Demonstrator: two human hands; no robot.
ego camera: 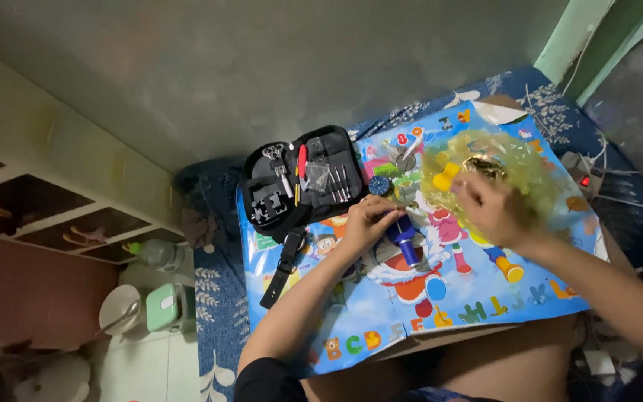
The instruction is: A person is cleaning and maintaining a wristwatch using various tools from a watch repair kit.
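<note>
On the cartoon alphabet poster (485, 298) spread over the lap, a blue-handled tool (403, 242) is gripped in the left hand (370, 219), whose fingers are closed around its upper end. Just above that hand, a wristwatch with a dark blue dial (379, 185) lies on the poster, touching or nearly touching the fingertips; which of the two cannot be determined. The right hand (493, 208) is motion-blurred over a clear yellowish plastic bag (515, 167), and whether its fingers are closed on the bag cannot be told. A yellow part (446, 177) is visible through or beside the bag.

To the left, an open black zip case (299, 186) holds small metal tools, a red-handled driver (302, 161) and tweezers. A black strap (284, 264) trails from the case towards the poster edge. Beyond the poster, blue floral fabric (221, 298) and a power strip with a red light (583, 180) are seen.

Risks are judged as follows. The poster is unsupported at its edges, so a knee movement may roll the watch or loose parts onto the floor. With one hand occupied by the bag, the tool is steadied single-handed and may slip against the watch, scratching it. Small parts may be lost in the crumpled bag.
</note>
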